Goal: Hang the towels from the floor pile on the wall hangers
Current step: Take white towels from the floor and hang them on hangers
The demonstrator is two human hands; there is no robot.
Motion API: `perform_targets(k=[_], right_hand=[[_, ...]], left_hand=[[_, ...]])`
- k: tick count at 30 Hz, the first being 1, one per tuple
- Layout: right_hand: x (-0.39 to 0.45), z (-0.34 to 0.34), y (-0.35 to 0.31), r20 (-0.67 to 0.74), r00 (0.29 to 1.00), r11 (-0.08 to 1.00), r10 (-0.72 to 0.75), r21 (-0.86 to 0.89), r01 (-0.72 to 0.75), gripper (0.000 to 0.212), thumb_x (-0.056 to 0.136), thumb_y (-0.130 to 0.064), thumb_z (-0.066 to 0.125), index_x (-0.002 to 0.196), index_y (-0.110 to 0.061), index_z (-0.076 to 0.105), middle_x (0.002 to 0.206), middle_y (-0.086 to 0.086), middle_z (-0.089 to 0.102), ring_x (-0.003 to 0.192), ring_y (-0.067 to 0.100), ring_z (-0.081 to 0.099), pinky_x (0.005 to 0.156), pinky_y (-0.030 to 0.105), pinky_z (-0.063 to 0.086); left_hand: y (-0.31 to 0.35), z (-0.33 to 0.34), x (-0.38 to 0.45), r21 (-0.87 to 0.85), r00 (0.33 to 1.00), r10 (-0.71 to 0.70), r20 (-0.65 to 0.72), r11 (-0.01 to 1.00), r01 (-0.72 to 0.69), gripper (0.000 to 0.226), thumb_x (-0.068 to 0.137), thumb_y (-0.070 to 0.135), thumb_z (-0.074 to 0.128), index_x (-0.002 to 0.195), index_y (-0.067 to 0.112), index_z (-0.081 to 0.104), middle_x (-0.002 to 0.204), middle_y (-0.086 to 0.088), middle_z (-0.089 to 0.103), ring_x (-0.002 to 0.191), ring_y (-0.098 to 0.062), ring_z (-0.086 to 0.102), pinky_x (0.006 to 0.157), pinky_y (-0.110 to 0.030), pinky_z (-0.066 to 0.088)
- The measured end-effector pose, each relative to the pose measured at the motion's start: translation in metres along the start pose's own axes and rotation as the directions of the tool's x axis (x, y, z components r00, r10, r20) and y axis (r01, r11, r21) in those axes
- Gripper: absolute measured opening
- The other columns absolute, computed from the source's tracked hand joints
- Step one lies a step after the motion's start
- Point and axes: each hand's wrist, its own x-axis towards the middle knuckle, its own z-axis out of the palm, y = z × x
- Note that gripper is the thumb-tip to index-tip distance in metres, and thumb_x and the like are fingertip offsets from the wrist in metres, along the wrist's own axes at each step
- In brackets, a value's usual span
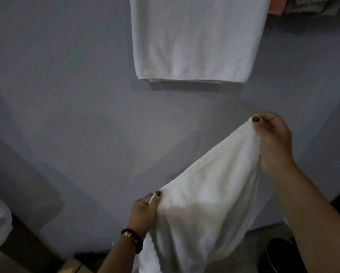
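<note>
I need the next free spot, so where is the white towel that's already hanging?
In the head view, the hung white towel is top centre on the grey wall, above the held towel, left of a pink cloth.

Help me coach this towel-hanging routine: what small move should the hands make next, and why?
Probably raise the held white towel toward the wall to the left of the hung white towel. The left hand and right hand each pinch its top edge, spread but sloping, well below the hung towel's hem.
</note>
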Motion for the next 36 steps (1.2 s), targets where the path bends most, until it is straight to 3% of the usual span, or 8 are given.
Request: perform_targets(k=[6, 12, 16, 20, 22, 28, 31, 36], right_hand=[[-0.017, -0.002, -0.004, 0.193, 0.981, 0.964, -0.033, -0.253, 0.082, 0.026, 0.084, -0.002, 0.065, 0.071, -0.024, 0.06, 0.063, -0.022, 0.062, 0.062, -0.006, 0.053, 0.06, 0.008, 0.04], [-0.068, 0.023, -0.001, 0.515, 0.836, 0.964, 0.188, -0.261, -0.055, 0.02, 0.069, -0.014, 0.084, 0.076, -0.027, 0.072, 0.061, -0.015, 0.063, 0.054, 0.0, 0.054, 0.051, 0.012, 0.042], [-0.092, 0.037, 0.013, 0.785, 0.488, 0.897, 0.382, -0.441, 0.007, 0.052, 0.069, -0.025, 0.085, 0.11, -0.047, 0.061, 0.078, -0.045, 0.059, 0.076, -0.018, 0.056, 0.07, 0.004, 0.04], [-0.109, 0.051, 0.03, 0.849, 0.212, 0.873, 0.484, -0.485, -0.055, 0.026, 0.074, -0.024, 0.08, 0.096, -0.034, 0.068, 0.079, -0.02, 0.069, 0.076, -0.005, 0.062, 0.08, 0.025, 0.052], [-0.117, 0.056, 0.037, 0.855, 0.259, 0.891, 0.448, -0.451, -0.054, 0.019, 0.071, -0.028, 0.08, 0.083, -0.02, 0.067, 0.075, -0.01, 0.066, 0.073, 0.004, 0.061, 0.077, 0.032, 0.05], [-0.139, 0.08, 0.031, 0.697, 0.675, 0.927, 0.241, -0.371, 0.052, 0.028, 0.071, -0.024, 0.08, 0.065, -0.012, 0.055, 0.052, -0.004, 0.049, 0.051, 0.004, 0.041, 0.051, 0.024, 0.033], [-0.146, 0.089, 0.023, 0.661, 0.728, 0.933, 0.182, -0.35, 0.085, 0.025, 0.071, -0.022, 0.078, 0.063, -0.013, 0.055, 0.053, -0.003, 0.055, 0.049, 0.005, 0.044, 0.05, 0.021, 0.035], [-0.134, 0.089, 0.013, 0.59, 0.795, 0.905, 0.143, -0.403, 0.136, 0.022, 0.071, -0.02, 0.076, 0.063, -0.016, 0.057, 0.057, 0.001, 0.056, 0.053, 0.009, 0.048, 0.05, 0.017, 0.034]], left_hand=[[0.053, -0.016, -0.006, 0.041, 0.984, 0.177, -0.024, 0.984, -0.175, 0.05, 0.094, 0.026, 0.058, 0.051, 0.019, 0.032, 0.053, 0.011, 0.033, 0.048, -0.008, 0.028, 0.048, -0.022, 0.027], [0.085, -0.021, -0.027, 0.149, 0.909, 0.378, 0.176, 0.902, -0.404, 0.031, 0.089, 0.042, 0.064, 0.061, 0.03, 0.069, 0.069, 0.007, 0.05, 0.062, -0.004, 0.05, 0.063, -0.016, 0.039], [0.102, -0.028, -0.043, 0.21, 0.844, 0.425, 0.326, 0.838, -0.503, 0.028, 0.086, 0.045, 0.058, 0.08, 0.024, 0.075, 0.073, 0.01, 0.05, 0.065, -0.003, 0.052, 0.064, -0.013, 0.039], [0.107, -0.04, -0.05, 0.295, 0.785, 0.428, 0.448, 0.757, -0.582, 0.027, 0.09, 0.037, 0.057, 0.094, 0.021, 0.078, 0.076, 0.004, 0.053, 0.07, -0.009, 0.055, 0.065, -0.02, 0.044], [0.103, -0.048, -0.051, 0.309, 0.794, 0.424, 0.435, 0.758, -0.574, 0.027, 0.09, 0.038, 0.057, 0.092, 0.021, 0.078, 0.078, 0.002, 0.054, 0.07, -0.01, 0.056, 0.064, -0.023, 0.045], [0.073, -0.067, -0.053, 0.226, 0.866, 0.48, 0.138, 0.836, -0.5, 0.042, 0.076, 0.056, 0.071, 0.08, 0.014, 0.077, 0.081, 0.0, 0.063, 0.062, -0.026, 0.054, 0.054, -0.034, 0.043], [0.055, -0.067, -0.056, 0.232, 0.82, 0.572, -0.006, 0.799, -0.555, 0.028, 0.075, 0.046, 0.077, 0.08, 0.018, 0.074, 0.082, -0.002, 0.066, 0.064, -0.031, 0.06, 0.054, -0.046, 0.045], [0.026, -0.067, -0.061, 0.189, 0.844, 0.532, -0.067, 0.837, -0.513, 0.01, 0.074, 0.032, 0.079, 0.075, 0.031, 0.069, 0.079, 0.004, 0.064, 0.07, -0.016, 0.063, 0.06, -0.031, 0.049]])
